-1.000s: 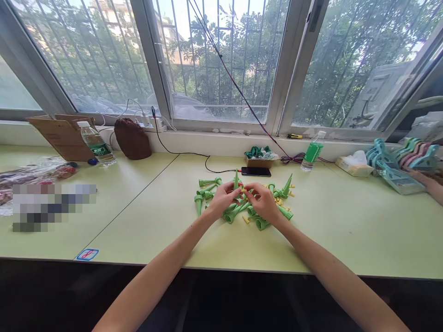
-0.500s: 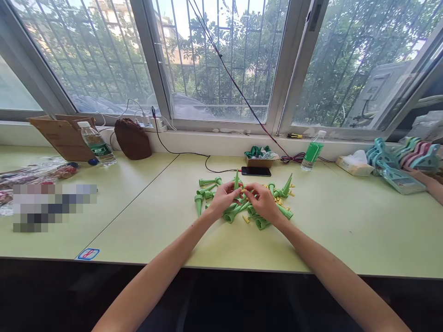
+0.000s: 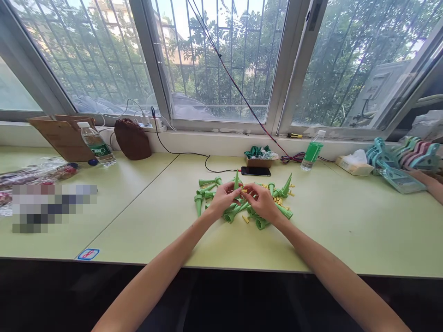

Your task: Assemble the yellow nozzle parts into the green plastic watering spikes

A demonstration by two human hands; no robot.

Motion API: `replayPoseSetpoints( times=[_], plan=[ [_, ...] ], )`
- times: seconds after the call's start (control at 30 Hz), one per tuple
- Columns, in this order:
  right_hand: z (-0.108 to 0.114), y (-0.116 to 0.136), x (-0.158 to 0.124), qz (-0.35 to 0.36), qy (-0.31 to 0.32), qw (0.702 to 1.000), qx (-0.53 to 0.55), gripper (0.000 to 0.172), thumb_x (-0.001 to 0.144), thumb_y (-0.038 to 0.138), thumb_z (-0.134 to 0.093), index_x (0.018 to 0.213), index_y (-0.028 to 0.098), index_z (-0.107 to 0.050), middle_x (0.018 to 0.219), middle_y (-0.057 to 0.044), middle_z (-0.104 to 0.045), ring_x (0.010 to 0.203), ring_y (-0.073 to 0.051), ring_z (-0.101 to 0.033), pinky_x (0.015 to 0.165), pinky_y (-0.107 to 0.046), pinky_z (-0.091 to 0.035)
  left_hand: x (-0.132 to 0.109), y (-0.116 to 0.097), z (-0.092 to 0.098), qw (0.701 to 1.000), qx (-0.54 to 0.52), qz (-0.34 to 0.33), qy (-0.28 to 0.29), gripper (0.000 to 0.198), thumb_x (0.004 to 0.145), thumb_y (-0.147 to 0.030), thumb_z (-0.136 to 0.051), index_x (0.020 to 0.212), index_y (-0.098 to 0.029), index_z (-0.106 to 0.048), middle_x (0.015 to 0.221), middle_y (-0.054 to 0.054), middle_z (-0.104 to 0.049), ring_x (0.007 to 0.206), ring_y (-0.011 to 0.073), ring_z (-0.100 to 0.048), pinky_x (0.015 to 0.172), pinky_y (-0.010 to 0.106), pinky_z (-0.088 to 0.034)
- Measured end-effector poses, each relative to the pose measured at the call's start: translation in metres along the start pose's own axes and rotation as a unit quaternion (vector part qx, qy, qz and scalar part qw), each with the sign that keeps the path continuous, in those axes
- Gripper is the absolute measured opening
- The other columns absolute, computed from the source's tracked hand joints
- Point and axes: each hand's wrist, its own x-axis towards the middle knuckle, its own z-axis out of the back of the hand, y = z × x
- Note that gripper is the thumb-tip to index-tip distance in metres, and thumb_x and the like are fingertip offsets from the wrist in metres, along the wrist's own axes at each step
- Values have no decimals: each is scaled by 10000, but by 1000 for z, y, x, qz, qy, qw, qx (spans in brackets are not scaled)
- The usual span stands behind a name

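Observation:
My left hand (image 3: 222, 199) is closed around a green plastic watering spike (image 3: 236, 180), held with its pointed end up. Close against it, my right hand (image 3: 262, 201) pinches a small yellow plastic piece (image 3: 244, 191) at the side of that spike. Whether the yellow piece sits in the spike I cannot tell, since fingers cover the spot. Several more green spikes (image 3: 198, 204) lie around and under both hands. A loose yellow piece (image 3: 245, 219) is on the table in front, and others (image 3: 278, 201) are heaped by my right hand.
Behind the pile are a black phone (image 3: 256, 171) on a cable and a small cardboard box (image 3: 260, 162). A green-labelled bottle (image 3: 312, 151), a tissue box (image 3: 355, 165) and plastic hangers (image 3: 394, 170) stand right, near another person's hand (image 3: 427, 180). Another bottle (image 3: 98, 146) is left.
My right fingers have shifted slightly at the yellow piece, which now shows at a slightly different angle. My left hand and the spike are nearly unmoved.

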Motion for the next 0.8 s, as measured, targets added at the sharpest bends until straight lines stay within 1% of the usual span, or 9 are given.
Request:
replayPoseSetpoints(
  times=[0.2,0.4,0.57,0.63,0.7,0.8],
  plan=[
    [0,-2,0,2,2,1000,-8,194,927,344,-535,940,186,-647,783,-34,-668,659,-151,-579,576,-252,-427,0,0,1,1000,4,1,10,420,747,-453,-729,1015,-135,-671,865,56,-637,745,134,-597,583,241,-554],
    [0,-2,0,4,5,1000,-22,283,953,384,-494,831,180,-647,727,-23,-649,615,-135,-529,569,-250,-381,0,0,0,1000,19,-5,5,398,757,-446,-714,1005,-138,-664,879,57,-636,763,140,-604,568,232,-548],
    [0,-4,0,-4,6,999,-47,389,968,418,-457,697,179,-601,578,12,-543,534,-116,-436,543,-256,-330,-1,0,-1,1000,29,0,10,392,765,-454,-702,996,-139,-660,869,58,-637,765,145,-606,566,236,-550],
    [0,-4,0,-7,7,999,-50,418,974,427,-441,662,181,-573,551,18,-510,523,-114,-423,539,-257,-326,-1,0,-1,999,30,-2,12,391,766,-455,-701,998,-142,-663,862,55,-632,762,144,-603,566,240,-554],
    [0,-3,0,-10,-1,999,-45,396,971,428,-444,692,183,-584,574,13,-532,533,-117,-443,541,-255,-339,-1,-1,-1,1000,28,-6,5,388,767,-454,-702,996,-143,-664,861,54,-629,757,142,-604,564,237,-554],
    [1,1,0,-15,-13,1000,-17,261,938,414,-515,884,183,-625,673,0,-620,565,-126,-514,561,-250,-388,-1,-2,-2,1000,21,-13,-10,385,769,-456,-700,990,-143,-664,856,57,-630,759,148,-609,564,242,-558]
  ],
)
